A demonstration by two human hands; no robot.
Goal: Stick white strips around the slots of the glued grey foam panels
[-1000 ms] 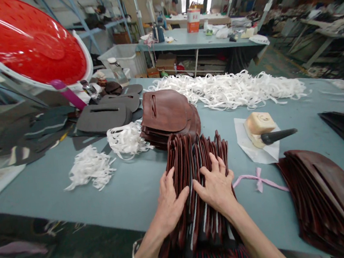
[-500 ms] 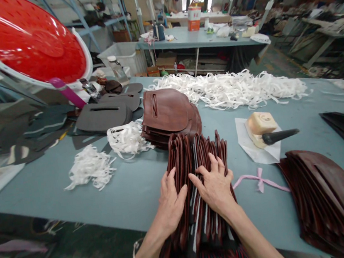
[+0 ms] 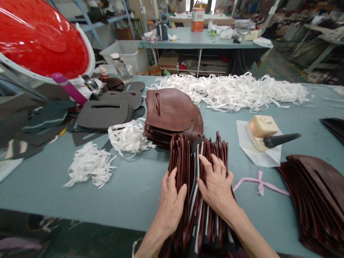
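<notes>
Left hand [image 3: 170, 204] and right hand [image 3: 217, 187] rest, fingers spread, on brown pieces [image 3: 180, 155] bunched at the table's [image 3: 133, 196] near edge; whether they grip, I can't tell. Looks like sorting; parting one calls for a pinch.

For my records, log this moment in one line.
left hand: on brown pieces | right hand: on same pieces | white strips: on table
</notes>
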